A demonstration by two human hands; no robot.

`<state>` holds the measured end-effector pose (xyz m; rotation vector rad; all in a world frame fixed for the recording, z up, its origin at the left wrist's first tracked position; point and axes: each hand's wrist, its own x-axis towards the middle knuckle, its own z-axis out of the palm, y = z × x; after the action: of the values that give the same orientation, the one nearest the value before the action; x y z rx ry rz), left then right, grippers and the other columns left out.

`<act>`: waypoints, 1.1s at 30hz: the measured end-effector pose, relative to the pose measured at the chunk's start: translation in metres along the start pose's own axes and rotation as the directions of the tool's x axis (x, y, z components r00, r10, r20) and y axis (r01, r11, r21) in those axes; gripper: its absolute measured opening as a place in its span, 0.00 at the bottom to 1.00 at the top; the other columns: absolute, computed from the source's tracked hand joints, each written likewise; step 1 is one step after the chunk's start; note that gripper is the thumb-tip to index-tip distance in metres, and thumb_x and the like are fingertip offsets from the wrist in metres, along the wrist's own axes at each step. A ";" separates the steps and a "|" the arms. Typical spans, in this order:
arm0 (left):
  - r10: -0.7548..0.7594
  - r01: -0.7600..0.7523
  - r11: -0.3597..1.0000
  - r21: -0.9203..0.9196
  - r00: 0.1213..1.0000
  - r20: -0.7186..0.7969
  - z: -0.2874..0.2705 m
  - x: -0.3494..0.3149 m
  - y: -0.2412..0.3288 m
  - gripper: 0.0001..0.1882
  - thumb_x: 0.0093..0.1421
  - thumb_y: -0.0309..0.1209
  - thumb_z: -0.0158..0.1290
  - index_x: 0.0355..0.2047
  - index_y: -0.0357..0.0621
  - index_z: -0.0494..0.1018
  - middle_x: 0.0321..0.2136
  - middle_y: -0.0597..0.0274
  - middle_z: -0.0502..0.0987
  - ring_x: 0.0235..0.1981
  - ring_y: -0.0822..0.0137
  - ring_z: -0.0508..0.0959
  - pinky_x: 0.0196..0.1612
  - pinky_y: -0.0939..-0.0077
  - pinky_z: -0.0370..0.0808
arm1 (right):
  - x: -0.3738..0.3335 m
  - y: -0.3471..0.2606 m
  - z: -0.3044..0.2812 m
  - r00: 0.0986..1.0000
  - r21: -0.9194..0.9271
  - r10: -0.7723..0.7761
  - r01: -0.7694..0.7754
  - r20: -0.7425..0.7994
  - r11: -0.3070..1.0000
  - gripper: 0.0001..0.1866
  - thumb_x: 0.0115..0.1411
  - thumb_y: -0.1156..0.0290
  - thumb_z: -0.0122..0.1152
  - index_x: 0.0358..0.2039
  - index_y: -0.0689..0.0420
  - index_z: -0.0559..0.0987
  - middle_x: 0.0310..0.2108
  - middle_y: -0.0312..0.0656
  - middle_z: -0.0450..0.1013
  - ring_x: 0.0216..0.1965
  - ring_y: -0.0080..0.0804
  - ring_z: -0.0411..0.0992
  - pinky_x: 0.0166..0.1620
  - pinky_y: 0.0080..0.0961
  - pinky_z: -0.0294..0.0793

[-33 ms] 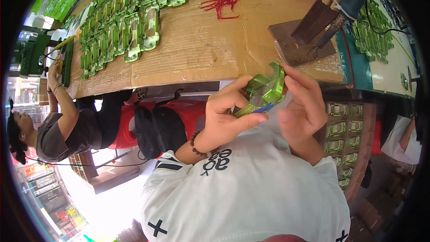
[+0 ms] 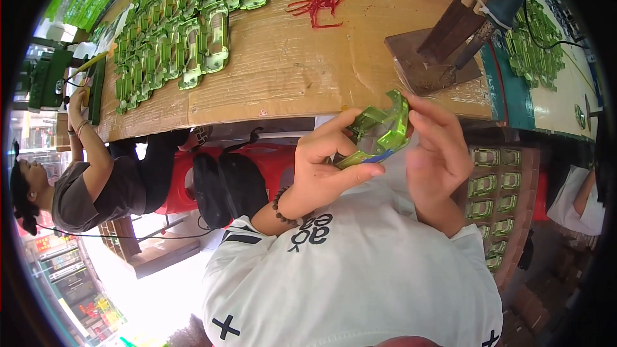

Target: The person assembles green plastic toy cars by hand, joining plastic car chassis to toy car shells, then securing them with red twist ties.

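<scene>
A shiny green plastic car shell [image 2: 393, 133], with cutouts and a blue patch on its near edge, is held up just in front of the table edge. My left hand [image 2: 324, 168] grips its left side, thumb along the near edge and fingers behind. My right hand [image 2: 443, 151] is at the shell's right edge. Its fingers are stretched out, with the fingertips at the upper right rim, and the thumb stands apart, slightly blurred. Whether those fingertips press on the shell is hard to see.
Rows of similar green shells [image 2: 193, 45] cover the table's left. Red plastic strips [image 2: 319, 3] lie at the back. A metal stand [image 2: 437, 58] stands right. A box of shells [image 2: 491, 186] sits low at right. Another person [image 2: 96, 173] works at left.
My right thumb and palm have shifted slightly to the right, away from the shell. The left hand and the shell hold nearly still.
</scene>
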<state>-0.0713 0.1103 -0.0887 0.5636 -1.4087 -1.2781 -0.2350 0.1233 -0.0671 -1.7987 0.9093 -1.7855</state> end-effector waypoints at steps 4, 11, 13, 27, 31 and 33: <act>0.031 -0.033 0.998 0.059 0.999 0.027 0.001 0.000 0.000 0.16 0.41 0.28 0.64 0.17 0.36 0.65 0.41 0.44 0.70 0.28 0.71 0.69 0.30 0.82 0.66 | -0.002 -0.006 0.002 0.986 0.197 0.163 -0.153 -0.037 0.968 0.20 0.46 0.76 0.62 0.40 0.67 0.72 0.44 0.56 0.66 0.47 0.40 0.66 0.49 0.30 0.66; -0.384 0.751 0.360 -0.554 0.660 0.646 -0.006 -0.006 0.000 0.21 0.51 0.40 0.54 0.34 0.31 0.69 0.38 0.44 0.72 0.30 0.64 0.74 0.31 0.79 0.70 | 0.028 0.001 -0.032 0.963 0.424 -0.249 0.186 0.099 0.887 0.18 0.42 0.75 0.66 0.35 0.66 0.74 0.39 0.57 0.69 0.42 0.48 0.70 0.50 0.44 0.64; -0.250 0.897 0.092 -0.432 0.441 0.862 -0.007 -0.008 -0.005 0.32 0.55 0.50 0.46 0.46 0.30 0.61 0.37 0.37 0.70 0.32 0.56 0.76 0.33 0.71 0.75 | 0.038 0.003 -0.036 0.907 0.498 -0.358 0.210 0.223 0.841 0.18 0.41 0.74 0.67 0.34 0.66 0.74 0.37 0.58 0.70 0.40 0.49 0.71 0.51 0.47 0.63; -0.093 0.883 -0.134 -0.451 0.442 0.892 0.000 -0.008 -0.012 0.34 0.58 0.53 0.39 0.50 0.33 0.57 0.40 0.32 0.67 0.31 0.54 0.75 0.34 0.69 0.74 | 0.025 0.003 -0.040 0.905 0.365 -0.192 0.044 0.379 0.930 0.18 0.42 0.65 0.68 0.31 0.62 0.75 0.36 0.53 0.71 0.40 0.49 0.71 0.54 0.55 0.54; -0.121 0.888 -0.075 -0.454 0.443 0.888 0.000 -0.005 -0.010 0.34 0.58 0.53 0.40 0.49 0.30 0.58 0.39 0.33 0.68 0.31 0.54 0.75 0.33 0.69 0.74 | 0.024 -0.002 -0.040 0.908 0.323 -0.138 0.002 0.397 0.946 0.18 0.42 0.63 0.67 0.31 0.61 0.75 0.36 0.52 0.72 0.40 0.49 0.71 0.53 0.54 0.56; -0.126 0.890 -0.054 -0.453 0.444 0.887 0.000 -0.005 -0.009 0.35 0.57 0.52 0.40 0.49 0.29 0.57 0.39 0.33 0.68 0.31 0.54 0.76 0.33 0.69 0.74 | 0.022 -0.006 -0.040 0.902 0.276 -0.154 0.040 0.403 0.960 0.17 0.43 0.63 0.66 0.31 0.58 0.75 0.35 0.51 0.72 0.40 0.50 0.70 0.52 0.54 0.57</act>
<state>-0.0723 0.1122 -0.0989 -0.3202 -0.3567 -2.9887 -0.2754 0.1166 -0.0449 -1.9680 0.3970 -1.4029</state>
